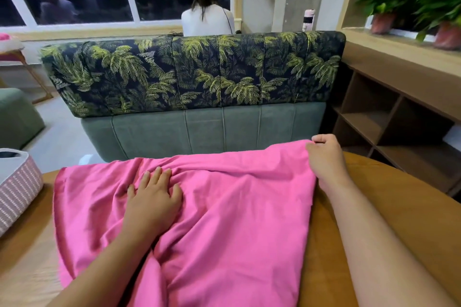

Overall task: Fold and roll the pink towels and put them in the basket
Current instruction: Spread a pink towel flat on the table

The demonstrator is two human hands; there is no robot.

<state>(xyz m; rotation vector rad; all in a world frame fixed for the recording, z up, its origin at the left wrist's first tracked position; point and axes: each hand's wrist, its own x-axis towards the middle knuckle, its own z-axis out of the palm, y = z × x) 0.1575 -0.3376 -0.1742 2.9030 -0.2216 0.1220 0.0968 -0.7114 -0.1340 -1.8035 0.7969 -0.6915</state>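
Observation:
A pink towel lies spread and wrinkled over the round wooden table. My left hand rests flat on the towel's middle left, fingers straight and spread. At the towel's far right corner my right hand pinches the cloth, fingers curled around the edge. A pink-and-white woven basket stands at the table's left edge, partly cut off by the frame.
Just beyond the table stands the back of a green sofa with a palm-leaf cover. Wooden shelves run along the right, potted plants above them. A person sits facing the window.

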